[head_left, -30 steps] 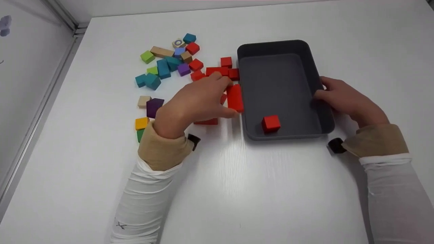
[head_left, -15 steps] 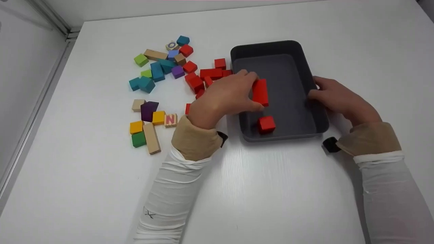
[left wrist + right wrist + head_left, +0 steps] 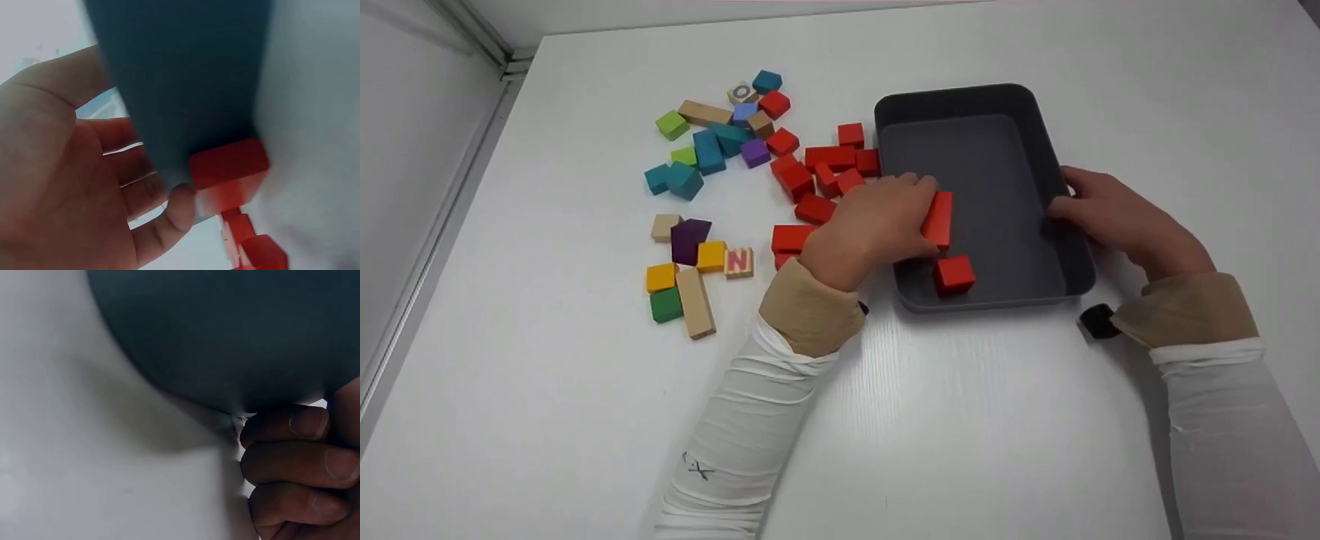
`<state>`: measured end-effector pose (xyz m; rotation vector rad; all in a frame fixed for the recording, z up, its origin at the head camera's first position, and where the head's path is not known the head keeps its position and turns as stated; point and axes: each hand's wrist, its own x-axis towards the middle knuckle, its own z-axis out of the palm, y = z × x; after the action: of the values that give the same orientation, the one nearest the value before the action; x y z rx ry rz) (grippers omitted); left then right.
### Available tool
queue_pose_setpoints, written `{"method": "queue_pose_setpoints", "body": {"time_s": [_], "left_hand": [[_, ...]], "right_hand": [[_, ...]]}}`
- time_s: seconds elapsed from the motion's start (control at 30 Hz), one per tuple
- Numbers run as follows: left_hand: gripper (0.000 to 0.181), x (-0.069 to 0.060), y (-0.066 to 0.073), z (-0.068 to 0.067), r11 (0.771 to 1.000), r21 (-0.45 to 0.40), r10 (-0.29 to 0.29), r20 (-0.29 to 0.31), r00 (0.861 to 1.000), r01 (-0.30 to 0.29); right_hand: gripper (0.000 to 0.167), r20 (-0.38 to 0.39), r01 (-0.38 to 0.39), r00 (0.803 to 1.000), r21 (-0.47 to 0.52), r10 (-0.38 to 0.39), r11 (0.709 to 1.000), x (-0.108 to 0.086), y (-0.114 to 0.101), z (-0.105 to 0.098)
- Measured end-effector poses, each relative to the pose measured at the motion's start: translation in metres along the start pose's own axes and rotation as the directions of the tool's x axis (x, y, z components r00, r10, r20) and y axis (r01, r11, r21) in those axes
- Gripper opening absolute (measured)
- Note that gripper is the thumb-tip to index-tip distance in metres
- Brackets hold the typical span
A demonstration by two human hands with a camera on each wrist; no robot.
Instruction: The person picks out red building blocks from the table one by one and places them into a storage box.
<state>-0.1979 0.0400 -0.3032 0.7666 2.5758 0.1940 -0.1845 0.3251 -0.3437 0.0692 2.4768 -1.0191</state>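
A dark grey tray (image 3: 975,306) lies on the white table, with a red cube (image 3: 954,274) in its near left corner. My left hand (image 3: 870,229) reaches over the tray's left wall and holds a red rectangular block (image 3: 937,220) low inside; its fingertips are partly hidden. The left wrist view shows that hand (image 3: 73,174) past the tray wall (image 3: 185,73). On the right, my right hand (image 3: 1132,221) grips the tray's right wall, thumb over the rim. Its curled fingers (image 3: 298,467) show beneath the tray in the right wrist view.
Several red blocks (image 3: 830,159) lie close along the tray's left side. Farther left are teal blocks (image 3: 709,152), a purple cube (image 3: 755,153), yellow cubes (image 3: 661,277), a green block (image 3: 666,305) and plain wooden blocks (image 3: 695,304). A wall edge (image 3: 472,142) borders the table's left.
My left hand has carried the red rectangular block rightward over the tray's left wall and lowered it inside. My right hand keeps its grip on the tray.
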Motion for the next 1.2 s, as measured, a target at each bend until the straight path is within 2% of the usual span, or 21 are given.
{"method": "queue_pose_setpoints", "body": {"time_s": [0.23, 0.5, 0.77, 1.0, 1.2], "left_hand": [[0.069, -0.002, -0.005, 0.005, 0.999, 0.052, 0.009, 0.0, 1.0, -0.009], [0.072, -0.001, -0.008, 0.013, 0.999, 0.037, 0.022, -0.007, 1.0, -0.022], [0.073, 0.0, -0.007, 0.02, 0.999, 0.02, 0.042, 0.016, 0.999, -0.042], [0.08, -0.006, -0.005, 0.009, 0.998, -0.006, 0.057, 0.054, 0.997, -0.057], [0.073, -0.013, -0.005, -0.007, 0.998, -0.038, 0.057, 0.082, 0.995, -0.054]], "right_hand": [[0.052, -0.019, 0.014, 1.0, -0.019, -0.014, 1.0, 0.006, -0.006, 0.0], [0.054, -0.016, 0.004, 1.0, -0.023, -0.004, 1.0, 0.005, -0.002, 0.004], [0.058, 0.01, -0.009, 1.0, -0.031, 0.009, 0.999, 0.001, 0.005, 0.005], [0.052, 0.006, -0.014, 1.0, -0.01, 0.014, 1.0, 0.0, 0.006, 0.005], [0.05, -0.02, -0.003, 1.0, -0.021, 0.002, 1.0, -0.001, 0.007, 0.001]]}}
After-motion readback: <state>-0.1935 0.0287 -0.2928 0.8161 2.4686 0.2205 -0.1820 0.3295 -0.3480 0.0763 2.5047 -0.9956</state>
